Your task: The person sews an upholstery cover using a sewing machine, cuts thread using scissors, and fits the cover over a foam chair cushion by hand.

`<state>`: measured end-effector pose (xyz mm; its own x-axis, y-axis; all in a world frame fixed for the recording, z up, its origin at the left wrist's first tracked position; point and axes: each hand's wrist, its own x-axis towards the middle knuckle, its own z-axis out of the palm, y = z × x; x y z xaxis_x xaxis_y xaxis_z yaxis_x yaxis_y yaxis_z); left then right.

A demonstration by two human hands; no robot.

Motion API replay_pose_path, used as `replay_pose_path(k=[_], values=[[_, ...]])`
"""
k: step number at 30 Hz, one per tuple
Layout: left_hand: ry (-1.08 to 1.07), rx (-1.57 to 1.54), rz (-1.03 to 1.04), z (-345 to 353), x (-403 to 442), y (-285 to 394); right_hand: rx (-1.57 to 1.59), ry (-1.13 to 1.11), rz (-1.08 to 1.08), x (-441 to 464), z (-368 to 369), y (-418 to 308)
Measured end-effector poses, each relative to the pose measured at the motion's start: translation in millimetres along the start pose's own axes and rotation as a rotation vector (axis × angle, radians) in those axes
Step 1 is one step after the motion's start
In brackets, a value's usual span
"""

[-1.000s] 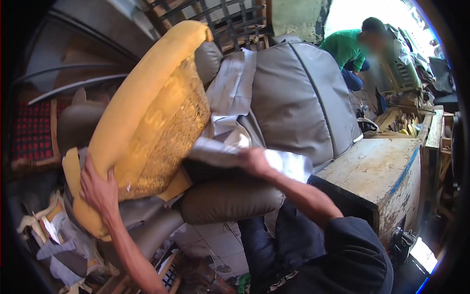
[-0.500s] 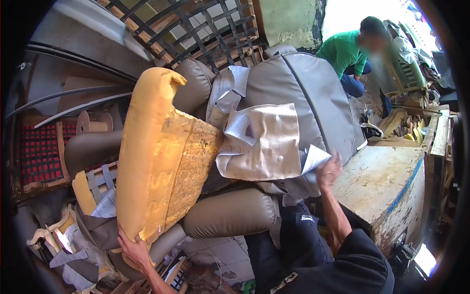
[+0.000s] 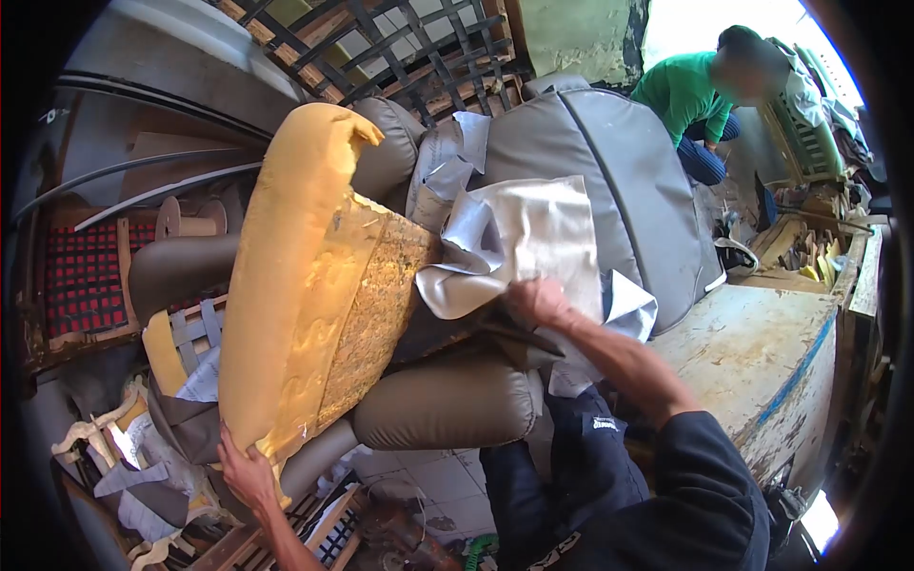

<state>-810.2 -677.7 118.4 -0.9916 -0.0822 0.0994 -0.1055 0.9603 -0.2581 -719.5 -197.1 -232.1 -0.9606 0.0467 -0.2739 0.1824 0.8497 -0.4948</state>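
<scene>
"Where do we have our bare left hand [image 3: 249, 474]?"

"Low on our left, fingers pointing up in a grip; our bare left forearm [image 3: 288, 541] slopes to it from the bottom."

"And our bare right hand [image 3: 540, 303]?"

"Higher, near the middle, back upward, fingers bent and tips hidden; our bare right forearm [image 3: 628, 362] slants down and right into our black short sleeve [image 3: 709, 466]."

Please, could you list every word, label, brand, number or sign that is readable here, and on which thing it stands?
None can be read with certainty.
White lettering on dark blue cloth trousers: too small and blurred.
White marking on black cloth shirt: unreadable.
Faint marks, perhaps print, on crumpled pale grey fabric strip: too faint.
</scene>
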Motion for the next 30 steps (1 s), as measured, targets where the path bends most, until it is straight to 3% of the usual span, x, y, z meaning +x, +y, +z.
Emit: replay_pose_path(k=[3,5,6,8,10,12,14,15,17,20,23,25,27,28,29,30], values=[[0.111,-0.109,0.102,-1,-5,-35,0.196,0.141,0.146,0,-112,45],[0.224,-0.126,0.188,-9,-5,-62,0.066,0.367,0.087,7,-107,162],[0.325,-0.130,0.259,-19,-3,-71,0.009,0.266,0.277,-4,-161,157],[0.390,-0.109,0.245,-63,4,-79,0.157,0.444,0.584,-20,-214,186],[0.405,-0.116,0.211,-116,12,-84,0.012,0.469,0.806,-40,-226,250],[0.465,0.002,0.299,-175,19,-87,0.025,0.515,1.324,-66,-217,286],[0.507,0.017,0.353,-219,11,-63,-0.045,0.343,1.257,-90,-199,270],[0.518,0.035,0.400,-241,1,-48,-0.125,0.504,0.916,-96,-154,297],[0.545,0.153,0.442,-271,-15,5,-0.019,0.706,0.489,-88,-143,236],[0.553,0.365,0.440,-298,-44,60,0.049,0.621,0.477,-52,-142,175],[0.465,0.411,0.369,-301,-54,84,-0.113,0.551,0.495,-9,-111,182],[0.389,0.404,0.336,-302,-47,95,-0.270,0.121,0.572,7,-64,221],[0.331,0.382,0.290,-305,-42,103,-0.047,-0.057,0.658,17,-99,190],[0.275,0.305,0.266,-308,-37,106,0.201,-0.037,0.545,12,-116,166],[0.221,0.224,0.237,-314,-33,108,0.232,0.287,0.309,3,-106,146],[0.169,0.139,0.207,-321,-30,111,0.504,0.265,0.176,-9,-133,109]])
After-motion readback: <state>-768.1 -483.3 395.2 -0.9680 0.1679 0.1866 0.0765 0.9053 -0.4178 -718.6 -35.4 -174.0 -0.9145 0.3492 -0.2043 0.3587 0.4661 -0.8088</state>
